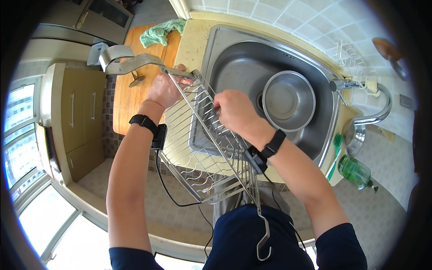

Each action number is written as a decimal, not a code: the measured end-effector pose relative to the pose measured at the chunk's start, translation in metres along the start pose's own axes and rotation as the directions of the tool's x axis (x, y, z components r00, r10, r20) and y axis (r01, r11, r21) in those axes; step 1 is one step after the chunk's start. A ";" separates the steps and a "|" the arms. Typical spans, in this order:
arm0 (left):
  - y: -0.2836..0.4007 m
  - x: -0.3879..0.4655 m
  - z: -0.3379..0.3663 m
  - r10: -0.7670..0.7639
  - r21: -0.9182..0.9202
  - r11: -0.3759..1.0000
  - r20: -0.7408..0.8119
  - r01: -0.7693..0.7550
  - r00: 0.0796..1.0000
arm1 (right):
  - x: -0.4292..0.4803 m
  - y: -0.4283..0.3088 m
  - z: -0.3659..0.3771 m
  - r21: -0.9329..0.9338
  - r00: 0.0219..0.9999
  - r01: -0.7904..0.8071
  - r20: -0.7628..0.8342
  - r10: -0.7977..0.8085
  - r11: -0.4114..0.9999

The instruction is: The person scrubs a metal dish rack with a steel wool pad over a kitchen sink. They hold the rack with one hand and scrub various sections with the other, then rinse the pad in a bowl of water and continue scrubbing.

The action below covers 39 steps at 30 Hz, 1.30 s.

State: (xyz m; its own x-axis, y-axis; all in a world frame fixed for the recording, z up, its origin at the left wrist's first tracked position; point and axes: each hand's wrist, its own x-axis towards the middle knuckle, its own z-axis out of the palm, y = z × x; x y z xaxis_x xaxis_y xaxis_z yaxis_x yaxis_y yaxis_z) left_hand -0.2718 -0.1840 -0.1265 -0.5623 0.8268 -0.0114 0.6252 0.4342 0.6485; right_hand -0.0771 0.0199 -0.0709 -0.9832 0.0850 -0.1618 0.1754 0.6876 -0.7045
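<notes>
A metal wire dish rack (203,124) is held tilted in front of me, across the worktop edge and the near-left part of the sink. My left hand (167,86) grips its upper-left end, beside a curved flat metal strip (145,60). At the rack's wires, my right hand (236,108) has its fingers curled down. A small greyish patch shows under those fingertips; I cannot tell whether it is a scourer or the wires. The rack's lower end reaches my torso, where a bent metal hook (265,236) hangs out.
A steel basin (287,101) stands in the stainless sink (233,62), left of the faucet (379,116). Left of the sink is a wooden board (128,108) with a green cloth (162,32). A green brush (337,141) and pump bottle (354,172) are at right. Cables hang from both wrist devices.
</notes>
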 end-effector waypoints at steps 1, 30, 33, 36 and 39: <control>-0.003 0.003 0.001 0.031 -0.065 0.997 0.002 -0.031 1.000 | 0.004 0.002 0.001 -0.050 0.998 -0.043 0.042 0.045 0.998; 0.003 0.004 -0.002 -0.098 -0.005 0.995 0.043 0.098 0.994 | -0.013 0.006 -0.006 -0.218 0.988 -0.104 0.087 0.126 0.970; 0.007 0.003 -0.004 0.001 0.108 0.994 -0.007 0.000 1.000 | -0.018 -0.002 -0.005 -0.011 0.991 -0.128 0.035 0.128 0.992; 0.014 0.001 -0.004 0.028 0.172 0.984 0.024 -0.032 0.999 | -0.013 -0.002 0.001 -0.016 0.980 -0.167 0.109 0.168 0.986; 0.019 0.002 -0.007 0.017 0.101 0.995 0.017 -0.019 1.000 | -0.001 0.009 -0.007 -0.249 0.981 -0.152 0.082 0.177 0.957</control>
State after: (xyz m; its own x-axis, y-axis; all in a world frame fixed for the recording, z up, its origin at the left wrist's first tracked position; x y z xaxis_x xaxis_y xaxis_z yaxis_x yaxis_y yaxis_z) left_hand -0.2653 -0.1766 -0.1087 -0.5420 0.8403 -0.0134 0.6873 0.4524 0.5683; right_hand -0.0753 0.0309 -0.0723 -0.9291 0.1459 -0.3399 0.3042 0.8242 -0.4777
